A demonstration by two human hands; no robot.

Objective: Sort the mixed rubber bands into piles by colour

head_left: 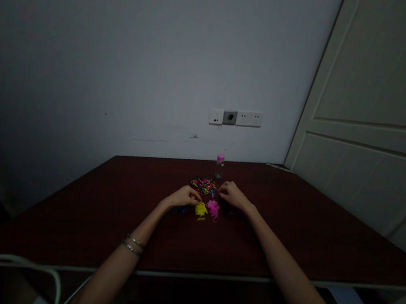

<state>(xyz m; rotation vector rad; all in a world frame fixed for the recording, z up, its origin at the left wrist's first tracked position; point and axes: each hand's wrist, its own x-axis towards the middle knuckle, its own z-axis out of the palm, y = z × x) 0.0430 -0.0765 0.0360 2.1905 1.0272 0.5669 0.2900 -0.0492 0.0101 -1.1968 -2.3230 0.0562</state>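
Note:
On the dark red table (105,209) lies a mixed heap of small coloured rubber bands (204,186). In front of it sit a yellow pile (201,209), a pink pile (213,208) and a dark blue pile (181,209). My left hand (183,197) rests knuckles up just left of the yellow pile, fingers curled toward the mixed heap. My right hand (232,195) reaches in from the right, its fingertips pinched at the heap's right edge. What either hand holds is too small and dim to see. Two bangles (133,244) circle my left wrist.
A small clear bottle with a pink cap (219,166) stands behind the heap. A wall with sockets (236,117) closes the far side, and a door (379,120) stands at the right. A white cable (23,265) loops at the lower left.

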